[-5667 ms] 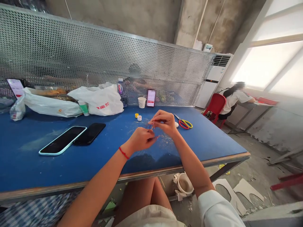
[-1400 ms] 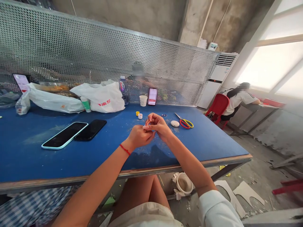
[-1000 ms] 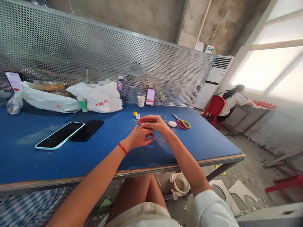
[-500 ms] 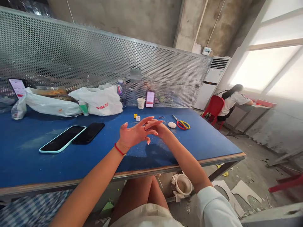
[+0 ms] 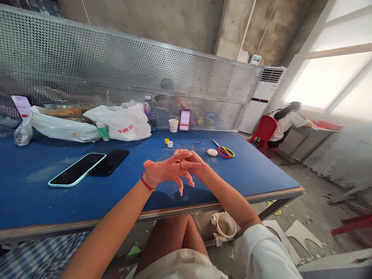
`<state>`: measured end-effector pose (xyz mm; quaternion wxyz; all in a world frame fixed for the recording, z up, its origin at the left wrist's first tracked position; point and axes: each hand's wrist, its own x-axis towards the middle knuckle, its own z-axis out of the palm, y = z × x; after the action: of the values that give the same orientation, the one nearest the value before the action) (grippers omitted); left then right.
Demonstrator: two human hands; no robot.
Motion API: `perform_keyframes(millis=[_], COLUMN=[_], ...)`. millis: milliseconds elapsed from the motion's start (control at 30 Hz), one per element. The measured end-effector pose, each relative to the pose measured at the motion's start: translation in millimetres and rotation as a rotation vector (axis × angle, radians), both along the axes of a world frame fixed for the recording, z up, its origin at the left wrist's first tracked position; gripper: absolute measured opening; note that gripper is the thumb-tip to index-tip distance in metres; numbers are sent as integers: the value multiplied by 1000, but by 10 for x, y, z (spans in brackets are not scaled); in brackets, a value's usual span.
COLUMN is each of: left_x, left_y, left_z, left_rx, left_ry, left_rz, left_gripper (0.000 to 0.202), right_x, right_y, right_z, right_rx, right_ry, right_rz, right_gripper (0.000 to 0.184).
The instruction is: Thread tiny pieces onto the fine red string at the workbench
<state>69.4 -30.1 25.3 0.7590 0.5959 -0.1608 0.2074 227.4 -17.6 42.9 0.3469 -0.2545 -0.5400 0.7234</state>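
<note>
Centrally in the frame, a thin dark band (image 5: pixel 180 165) lies across one finger of the left hand (image 5: pixel 163 170), fingers spread; the right hand (image 5: pixel 195 159): grip indeterminable. Probably light, pliant; pinch its edge.

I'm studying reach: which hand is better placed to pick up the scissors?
Probably the right hand: it is nearer the scissors, which lie on its side. The left hand is farther away, its fingers overlapping the right.

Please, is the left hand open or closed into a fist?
Open: the left hand has its thumb apart and fingers spread, some crossing in front of the right hand.
</note>
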Motion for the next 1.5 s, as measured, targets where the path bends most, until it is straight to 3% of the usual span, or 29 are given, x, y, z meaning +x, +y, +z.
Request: perform_keyframes(millis=[133,233,367,667,900,1100,1267,1400,1500], left_x=[-29,-76,-146,-190,-241,-199,-77,-45,-47], left_y=[50,75,90,68,57,57,-4,-22,-4], left_z=[-5,23,58,116,112,60,94,96,61], left_rx=[51,48,49,99,14,-47,-52,-69,-91], left_ry=[46,83,87,94,159,61,-45,-132,-101], left_rz=[-19,41,95,102,24,171,276,232,210], left_gripper=[108,103,98,102,128,143,130,112,114], right_x=[1,36,88,136,107,37,-45,-72,-46], right_y=[20,74,135,169,137,98,49,12,20], right_z=[12,15,53,128,141,71,71,84,58], right_rx=[5,34,81,111,95,-37,-166,-154,-101], right_ry=[90,119,112,31,8,39,78,96,100], right_rz=[36,-1,-71,-42,-51,-96,-99,-141,-102], right_gripper=[3,6,7,9,13,11,20,20,18])
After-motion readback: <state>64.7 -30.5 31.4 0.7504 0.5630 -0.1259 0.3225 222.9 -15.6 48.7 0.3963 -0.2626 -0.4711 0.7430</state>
